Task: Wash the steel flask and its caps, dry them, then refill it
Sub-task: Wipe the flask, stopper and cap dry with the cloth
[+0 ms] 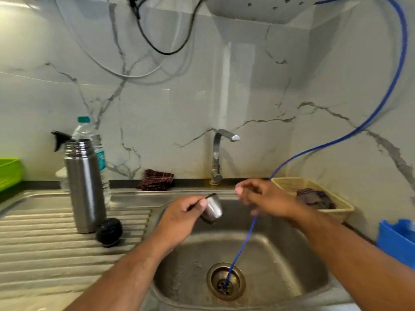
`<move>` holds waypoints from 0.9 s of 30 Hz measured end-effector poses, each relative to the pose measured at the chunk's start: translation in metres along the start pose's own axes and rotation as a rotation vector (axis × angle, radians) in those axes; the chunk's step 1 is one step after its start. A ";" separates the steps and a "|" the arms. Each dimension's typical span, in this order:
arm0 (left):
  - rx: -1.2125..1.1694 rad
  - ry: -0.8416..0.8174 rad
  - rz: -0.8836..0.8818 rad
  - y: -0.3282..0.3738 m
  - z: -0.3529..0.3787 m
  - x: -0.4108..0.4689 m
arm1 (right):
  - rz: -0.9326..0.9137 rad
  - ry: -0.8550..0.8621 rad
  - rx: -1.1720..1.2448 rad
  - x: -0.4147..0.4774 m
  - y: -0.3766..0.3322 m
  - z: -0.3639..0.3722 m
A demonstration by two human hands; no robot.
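While pinching the steel cup cap (213,209) near its rim, thumb on the wall and fingers curled behind: left hand (186,212) poised over the sink (280,254) basin, cap tilted, closed end down toward the basin. Right hand (262,198) just beside it but apart from the cap, smeared by motion near the foot of the tap (219,153). Fingers loosely bent, yet too blurred to say whether pinching anything or bare. Hands close, not touching.

Steel flask (86,187) upright and uncapped on the ribbed draining board (45,232), left of the basin. Black stopper (109,232) lying just beside its base. No water visible at the spout. Blue hose (242,250) trailing down past the right hand and into the drain.

Judged as the washing step, and early in it: cap in hand, flask and stopper set aside, seemingly not yet rinsed.

Next, most likely: reach for the tap lever, open the flow, bring the cap under the spout mouth up, rub inside and out. Calls for a firm hold on a small, slick cup, and for steering clear of the hose crossing the basin.

Dark checked cloth (156,180) folded against the back wall, handy for drying. Plastic water bottle (84,129) behind the flask, a plausible source for the refill.
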State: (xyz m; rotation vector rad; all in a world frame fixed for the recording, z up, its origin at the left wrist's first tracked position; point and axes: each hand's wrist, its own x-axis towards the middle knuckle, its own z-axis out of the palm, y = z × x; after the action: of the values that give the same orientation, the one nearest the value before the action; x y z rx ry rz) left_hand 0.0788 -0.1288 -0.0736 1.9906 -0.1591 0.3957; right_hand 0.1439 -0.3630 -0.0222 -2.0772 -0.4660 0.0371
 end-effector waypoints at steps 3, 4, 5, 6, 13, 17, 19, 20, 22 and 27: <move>0.095 -0.112 0.080 -0.003 -0.015 0.004 | 0.042 -0.239 0.180 -0.018 -0.008 0.048; 0.102 -0.133 0.096 -0.003 -0.019 0.004 | 0.031 -0.239 0.216 -0.021 -0.009 0.057; 0.115 -0.146 0.107 -0.002 -0.026 0.002 | 0.025 -0.223 0.232 -0.023 -0.011 0.064; 0.137 -0.149 0.116 -0.001 -0.031 0.001 | 0.024 -0.207 0.229 -0.024 -0.014 0.068; 0.171 0.070 0.172 0.017 -0.071 -0.001 | -0.063 -0.258 -0.102 -0.026 -0.035 0.104; 0.085 0.292 0.202 0.024 -0.104 0.001 | -0.152 -0.248 -0.259 -0.013 -0.060 0.132; 0.064 0.408 0.200 0.019 -0.115 0.000 | -0.185 -0.227 -0.303 0.003 -0.071 0.149; 0.063 0.455 0.192 0.014 -0.119 0.000 | -0.199 -0.212 -0.322 0.013 -0.075 0.159; 0.101 0.524 0.180 0.006 -0.124 -0.001 | -0.227 -0.190 -0.369 0.032 -0.081 0.177; 0.117 0.620 0.167 0.000 -0.137 -0.001 | -0.225 -0.174 -0.399 0.066 -0.088 0.212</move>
State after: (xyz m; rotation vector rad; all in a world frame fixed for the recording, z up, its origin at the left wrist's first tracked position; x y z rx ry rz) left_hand 0.0499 -0.0058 -0.0200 1.8804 0.0944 1.1267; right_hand 0.1327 -0.1260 -0.0503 -2.4066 -0.8695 -0.0093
